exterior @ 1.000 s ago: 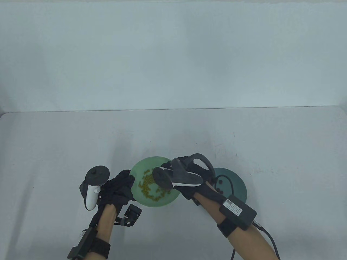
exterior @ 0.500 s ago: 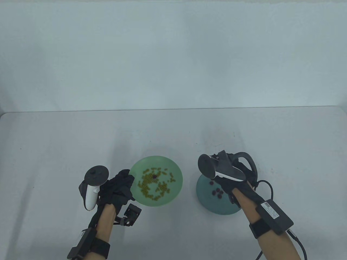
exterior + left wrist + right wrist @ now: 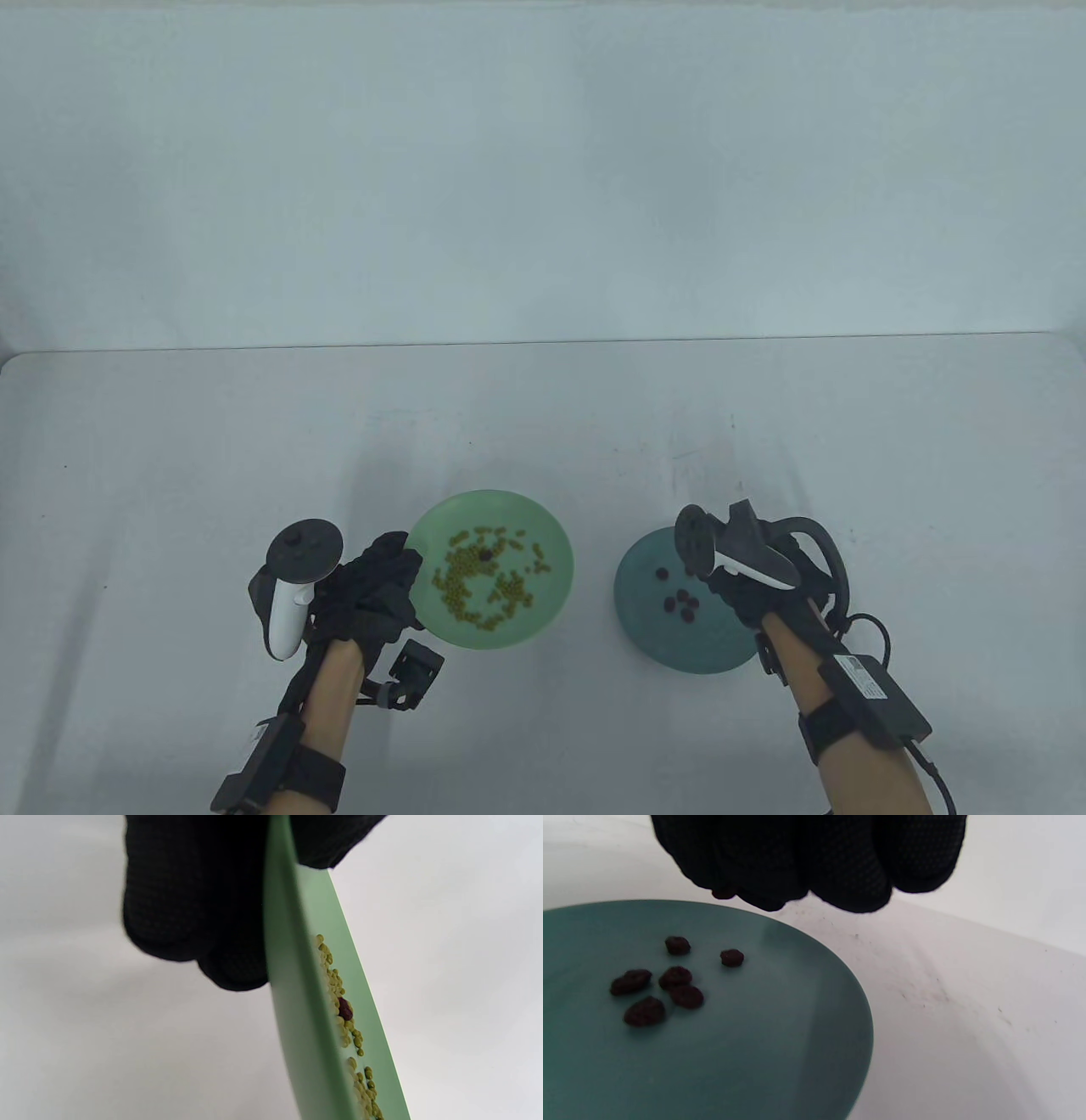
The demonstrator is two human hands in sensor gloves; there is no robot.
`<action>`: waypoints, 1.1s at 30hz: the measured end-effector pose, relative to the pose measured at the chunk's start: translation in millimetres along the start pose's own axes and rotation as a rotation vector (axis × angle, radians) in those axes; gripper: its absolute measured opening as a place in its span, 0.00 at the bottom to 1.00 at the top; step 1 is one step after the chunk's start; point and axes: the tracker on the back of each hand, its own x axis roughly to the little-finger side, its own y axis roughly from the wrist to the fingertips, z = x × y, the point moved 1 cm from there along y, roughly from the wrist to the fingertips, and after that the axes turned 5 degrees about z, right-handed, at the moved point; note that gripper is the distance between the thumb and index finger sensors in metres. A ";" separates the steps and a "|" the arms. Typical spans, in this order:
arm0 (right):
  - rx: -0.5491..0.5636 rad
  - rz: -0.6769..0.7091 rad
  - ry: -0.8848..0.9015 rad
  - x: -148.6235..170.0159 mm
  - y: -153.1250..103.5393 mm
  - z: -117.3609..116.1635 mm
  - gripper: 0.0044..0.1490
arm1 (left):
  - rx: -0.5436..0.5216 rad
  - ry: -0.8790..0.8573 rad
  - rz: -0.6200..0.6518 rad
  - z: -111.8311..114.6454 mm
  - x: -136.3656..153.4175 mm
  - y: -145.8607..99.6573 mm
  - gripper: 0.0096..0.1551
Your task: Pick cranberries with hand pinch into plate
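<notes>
Grey table (image 3: 170,509): right hand (image 3: 747,586) pinched cranberry (image 3: 723,894) over plate (image 3: 797,1052); left hand (image 3: 365,594) gripped bowl (image 3: 556,594) rim. Berry looked small, soft; fingertip hold.

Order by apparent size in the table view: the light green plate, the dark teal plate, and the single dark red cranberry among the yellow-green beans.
1. Light green plate, slightly larger, though possibly just nearer the camera.
2. Dark teal plate.
3. Dark red cranberry, by far the smallest.
</notes>
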 end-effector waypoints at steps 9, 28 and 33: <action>-0.072 -0.030 -0.001 1.0 9.7 -21.4 0.28 | 0.001 0.001 0.000 0.1 -0.1 0.0 0.29; -0.006 -0.016 -0.052 -5.3 0.4 21.7 0.29 | 0.003 0.004 0.003 -0.2 -0.7 0.2 0.29; 0.075 0.035 -0.094 -21.7 -9.5 64.4 0.28 | 0.005 0.007 0.004 0.4 -0.9 0.4 0.29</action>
